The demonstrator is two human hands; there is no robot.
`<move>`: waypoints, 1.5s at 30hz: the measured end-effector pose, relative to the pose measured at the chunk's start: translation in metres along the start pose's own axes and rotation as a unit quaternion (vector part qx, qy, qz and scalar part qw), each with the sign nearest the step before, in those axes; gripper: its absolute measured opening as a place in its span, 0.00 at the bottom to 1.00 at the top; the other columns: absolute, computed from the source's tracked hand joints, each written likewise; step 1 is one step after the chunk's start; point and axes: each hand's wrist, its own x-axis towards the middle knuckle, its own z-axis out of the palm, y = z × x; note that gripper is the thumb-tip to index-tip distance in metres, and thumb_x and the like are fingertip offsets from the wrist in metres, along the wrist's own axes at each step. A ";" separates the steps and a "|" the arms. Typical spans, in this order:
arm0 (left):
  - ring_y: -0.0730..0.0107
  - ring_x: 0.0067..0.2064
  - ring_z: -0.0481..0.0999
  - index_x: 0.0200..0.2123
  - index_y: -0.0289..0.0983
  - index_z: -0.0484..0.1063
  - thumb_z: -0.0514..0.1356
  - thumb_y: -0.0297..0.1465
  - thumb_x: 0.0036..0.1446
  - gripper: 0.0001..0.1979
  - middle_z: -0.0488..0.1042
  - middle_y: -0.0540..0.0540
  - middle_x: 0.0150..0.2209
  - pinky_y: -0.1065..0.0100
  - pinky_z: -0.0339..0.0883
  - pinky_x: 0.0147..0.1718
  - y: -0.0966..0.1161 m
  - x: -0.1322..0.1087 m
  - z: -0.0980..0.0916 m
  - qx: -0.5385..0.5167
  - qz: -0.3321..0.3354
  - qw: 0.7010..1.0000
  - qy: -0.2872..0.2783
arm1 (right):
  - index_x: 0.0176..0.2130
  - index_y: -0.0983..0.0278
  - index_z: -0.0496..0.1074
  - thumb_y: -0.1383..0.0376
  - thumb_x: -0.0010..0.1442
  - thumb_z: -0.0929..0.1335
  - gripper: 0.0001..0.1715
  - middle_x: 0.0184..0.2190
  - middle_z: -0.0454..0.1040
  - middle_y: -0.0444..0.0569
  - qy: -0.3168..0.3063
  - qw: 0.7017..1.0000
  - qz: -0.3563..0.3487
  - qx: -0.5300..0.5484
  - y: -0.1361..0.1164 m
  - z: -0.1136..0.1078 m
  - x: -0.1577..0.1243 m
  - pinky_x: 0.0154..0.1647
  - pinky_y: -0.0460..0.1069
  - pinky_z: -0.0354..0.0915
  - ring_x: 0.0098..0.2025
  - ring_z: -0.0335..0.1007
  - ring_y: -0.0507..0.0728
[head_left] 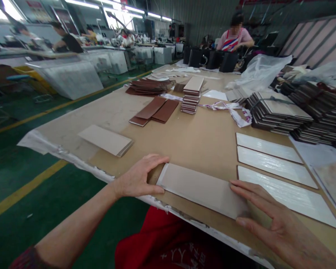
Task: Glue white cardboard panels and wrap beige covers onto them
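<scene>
A long grey rectangular panel (201, 188) lies flat near the table's front edge. My left hand (140, 177) grips its left end, thumb under the near corner and fingers curled over the far corner. My right hand (271, 218) lies on its right end with the fingers stretched flat across it. Three white glossy strips (280, 173) lie side by side just right of the panel.
On the brown cardboard-covered table (201, 138): a beige panel (106, 140) at left, brown panels (156, 110), a small stack (192, 97) in the middle, dark stacks (294, 112) at right, plastic bags behind. A person in pink (233, 37) works at the far end; others at left benches.
</scene>
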 end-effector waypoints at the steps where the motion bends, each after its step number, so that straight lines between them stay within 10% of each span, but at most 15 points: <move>1: 0.53 0.64 0.60 0.66 0.43 0.55 0.67 0.48 0.52 0.43 0.62 0.40 0.64 0.50 0.54 0.64 -0.001 0.000 0.000 -0.002 0.003 1.000 0.004 | 0.62 0.51 0.67 0.54 0.61 0.70 0.31 0.64 0.64 0.49 -0.003 1.000 -0.003 -0.001 0.000 0.000 0.002 0.62 0.65 0.64 0.64 0.62 0.66; 45: 0.54 0.60 0.65 0.57 0.42 0.67 0.64 0.37 0.58 0.23 0.68 0.42 0.58 0.50 0.60 0.59 -0.012 0.004 0.009 0.048 0.085 0.995 0.008 | 0.64 0.62 0.64 0.62 0.62 0.69 0.32 0.65 0.63 0.52 -0.074 0.993 -0.066 -0.065 -0.008 0.009 0.016 0.67 0.63 0.58 0.67 0.54 0.61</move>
